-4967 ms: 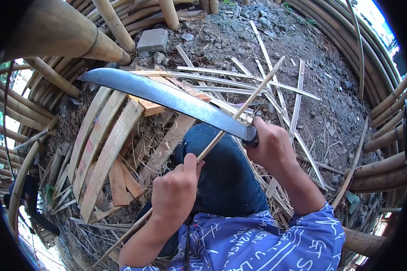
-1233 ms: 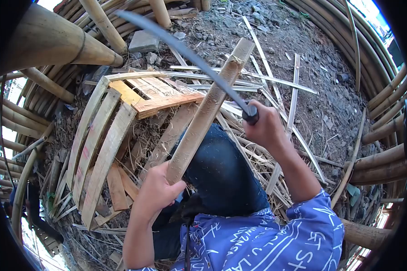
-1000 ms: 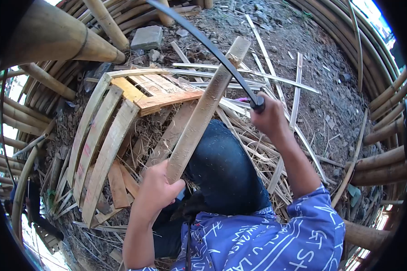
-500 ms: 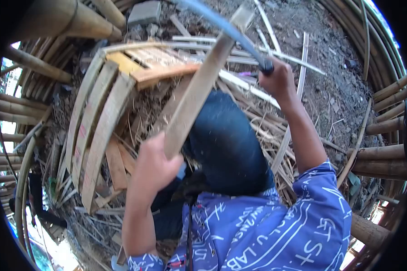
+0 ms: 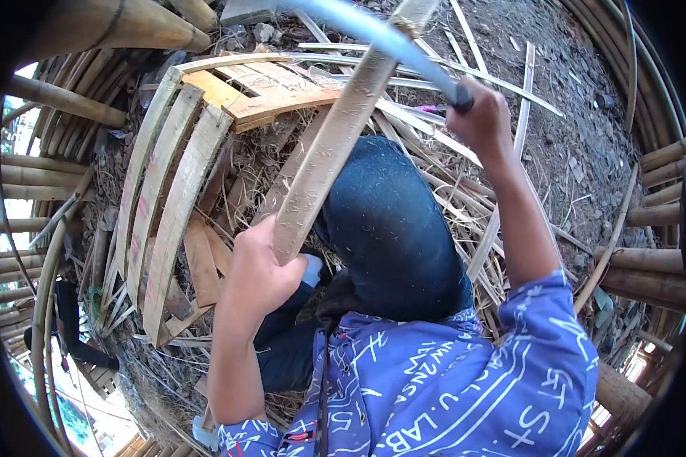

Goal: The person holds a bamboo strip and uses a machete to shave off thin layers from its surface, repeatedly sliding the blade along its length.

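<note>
While my left hand (image 5: 261,266) grips the stiff tan split-bamboo slat (image 5: 335,141) low, my right hand (image 5: 482,116) clenches the long curved steel machete (image 5: 373,30) above it.

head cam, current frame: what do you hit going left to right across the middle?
Bamboo poles → curved bamboo slats → left hand gripping the bamboo strip → knee in dark trousers → right hand on the knife handle → bare dirt → stacked bamboo.
</note>
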Available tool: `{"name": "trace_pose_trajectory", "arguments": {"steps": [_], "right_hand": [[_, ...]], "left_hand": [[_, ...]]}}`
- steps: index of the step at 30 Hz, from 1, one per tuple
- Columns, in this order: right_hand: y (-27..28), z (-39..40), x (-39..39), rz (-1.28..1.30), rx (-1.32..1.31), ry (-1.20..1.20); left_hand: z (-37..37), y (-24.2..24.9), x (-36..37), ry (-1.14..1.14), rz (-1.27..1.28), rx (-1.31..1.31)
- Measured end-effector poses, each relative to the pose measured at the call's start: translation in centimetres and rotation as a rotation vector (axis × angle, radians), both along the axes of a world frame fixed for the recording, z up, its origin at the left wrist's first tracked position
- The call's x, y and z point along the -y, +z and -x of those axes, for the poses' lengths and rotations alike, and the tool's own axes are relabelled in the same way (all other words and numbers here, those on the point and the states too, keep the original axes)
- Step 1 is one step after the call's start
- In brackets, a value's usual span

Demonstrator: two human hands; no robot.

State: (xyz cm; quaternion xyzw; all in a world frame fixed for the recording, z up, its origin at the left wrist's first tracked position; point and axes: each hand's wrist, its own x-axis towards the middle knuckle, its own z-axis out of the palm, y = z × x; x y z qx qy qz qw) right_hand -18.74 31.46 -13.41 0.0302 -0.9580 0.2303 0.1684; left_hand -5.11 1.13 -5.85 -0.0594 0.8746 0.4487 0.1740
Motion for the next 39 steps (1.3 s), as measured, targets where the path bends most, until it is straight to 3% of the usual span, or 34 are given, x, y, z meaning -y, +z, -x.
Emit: {"name": "trace_pose_trajectory", "arguments": {"steps": [5,8,10,12,14,17,20,22,24,30,32,36,39], "right_hand": [[0.3,-1.9,2.8,0.291,0.062,0.085],[-0.9,-0.2,-0.2,0.005,-0.091,0.058],[-0.6,0.7,-0.7,0.081,0.058,-0.010],[-0.5,-1.0,1.3,0.233,-0.003,0.084],[1.1,-0.9,1.1,0.226,0.018,0.142],[0.2,-0.1,-1.2,0.015,-0.002,-0.036],[1.1,-0.9,0.4,0.293,0.077,0.003],[0.2,-0.8,-0.8,0.237,0.066,0.030],[-0.6,0.1,-1.8,0.016,0.097,-0.026],[-0.7,-0.1,0.3,0.297,0.049,-0.108],[0.4,-1.5,0.8,0.400,0.095,0.023],[-0.1,-1.7,0.1,0.170,0.031,0.082],[1.4,-3.2,0.6,0.355,0.093,0.095]], "left_hand": [[0.8,0.2,-0.1,0.048,0.002,0.014],[0.2,-0.2,0.0,0.007,-0.028,0.033],[0.2,-0.1,-0.4,0.014,0.022,-0.047],[0.4,-0.1,-0.1,0.047,-0.004,0.001],[0.8,0.0,-0.2,0.050,-0.008,0.049],[-0.6,-0.1,-0.4,0.031,-0.097,-0.037],[0.5,-0.4,-0.3,0.011,-0.020,0.000],[0.4,-0.9,-0.3,-0.002,-0.045,-0.047],[0.2,-1.0,-0.5,-0.016,-0.069,-0.075],[-0.1,-0.6,0.6,-0.021,0.029,-0.007],[-0.4,-0.3,0.6,-0.006,-0.042,0.001],[-0.5,-1.4,0.7,-0.075,0.081,-0.184],[-1.3,0.2,-0.2,-0.020,0.248,-0.229]]}}
